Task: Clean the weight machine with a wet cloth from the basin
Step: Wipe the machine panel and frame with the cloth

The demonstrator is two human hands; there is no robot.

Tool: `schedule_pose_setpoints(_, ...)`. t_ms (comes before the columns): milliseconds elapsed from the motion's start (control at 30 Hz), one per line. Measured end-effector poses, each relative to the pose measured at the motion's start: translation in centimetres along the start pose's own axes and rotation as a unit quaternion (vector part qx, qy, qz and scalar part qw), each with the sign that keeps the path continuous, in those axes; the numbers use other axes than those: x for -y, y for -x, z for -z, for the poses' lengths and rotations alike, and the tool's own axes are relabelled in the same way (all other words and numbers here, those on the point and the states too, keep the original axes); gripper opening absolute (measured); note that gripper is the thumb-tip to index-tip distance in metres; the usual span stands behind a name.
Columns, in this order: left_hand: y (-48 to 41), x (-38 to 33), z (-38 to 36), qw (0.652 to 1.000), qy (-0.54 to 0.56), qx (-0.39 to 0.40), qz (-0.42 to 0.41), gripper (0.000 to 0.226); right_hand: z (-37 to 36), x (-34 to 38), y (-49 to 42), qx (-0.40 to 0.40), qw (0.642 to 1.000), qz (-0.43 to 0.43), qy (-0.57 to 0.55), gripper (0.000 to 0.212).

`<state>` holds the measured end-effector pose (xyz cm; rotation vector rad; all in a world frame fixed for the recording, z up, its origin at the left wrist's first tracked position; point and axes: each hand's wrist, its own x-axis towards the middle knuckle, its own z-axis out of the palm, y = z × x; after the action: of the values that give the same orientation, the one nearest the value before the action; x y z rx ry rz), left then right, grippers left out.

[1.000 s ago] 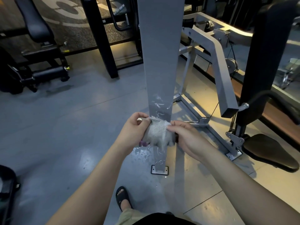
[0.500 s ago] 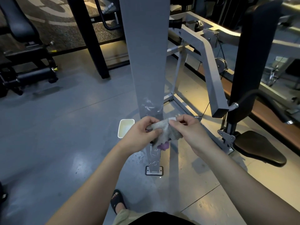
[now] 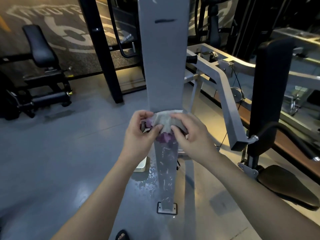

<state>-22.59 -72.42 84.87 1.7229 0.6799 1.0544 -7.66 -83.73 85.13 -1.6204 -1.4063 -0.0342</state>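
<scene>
A wet grey-and-purple cloth (image 3: 164, 121) is bunched in front of the weight machine's grey upright post (image 3: 162, 66). My left hand (image 3: 140, 134) pinches the cloth's left side between thumb and fingers. My right hand (image 3: 190, 135) grips its right side with curled fingers. The lower part of the post (image 3: 166, 170) is streaked with water, and drops lie on the floor by its base plate (image 3: 167, 207). A pale basin (image 3: 142, 165) peeks out behind my left forearm, mostly hidden.
The machine's grey angled arm (image 3: 230, 108) and black back pad (image 3: 271, 94) stand to the right, with a black seat (image 3: 284, 187) low on the right. A black bench machine (image 3: 39, 70) sits far left. A black rack post (image 3: 103, 54) stands behind. My sandalled foot (image 3: 122, 235) shows at the bottom.
Both hands have risen up the post with the cloth and are re-gathering it; the view has tilted upward and the basin has slipped behind my left forearm.
</scene>
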Motion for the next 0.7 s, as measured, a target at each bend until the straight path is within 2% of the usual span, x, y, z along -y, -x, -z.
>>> schedule_pose_setpoints(100,-2.8,-2.8,0.1,0.976,-0.092,-0.092,-0.173,0.039,0.4,1.4,-3.3,-0.050,0.987,0.122,0.090,0.037)
schedule_pose_setpoints(200,-5.4,-5.0,-0.1,0.940,-0.150,-0.126,-0.280,0.014,1.3,2.8,-6.3,-0.120,0.967,0.175,0.143,0.032)
schedule_pose_setpoints(267,-6.7,-5.4,-0.4,0.926,-0.177,-0.149,-0.298,0.005,1.5,3.3,-7.9,-0.149,0.957,0.181,0.170,0.023)
schedule_pose_setpoints(333,-7.5,-4.9,-0.6,0.920,-0.186,-0.164,-0.303,0.004,1.4,3.1,-9.0,-0.166,0.935,0.190,0.250,0.011)
schedule_pose_setpoints(433,-7.1,-2.3,-0.9,0.921,-0.198,-0.158,-0.295,0.012,0.4,1.1,-8.0,-0.173,0.907,0.185,0.336,0.015)
schedule_pose_setpoints(500,-5.5,0.4,-1.5,0.927,-0.218,-0.137,-0.273,0.016,-0.8,-1.1,-5.6,-0.150,0.903,0.189,0.355,0.018)
schedule_pose_setpoints(600,-2.8,4.4,-2.6,0.933,-0.252,-0.101,-0.236,0.022,-2.4,-4.0,-2.3,-0.060,0.914,0.164,0.367,0.020)
schedule_pose_setpoints(700,-2.1,4.8,-2.2,0.918,-0.302,-0.090,-0.242,0.016,-2.5,-3.8,-1.9,-0.013,0.922,0.129,0.364,0.014)
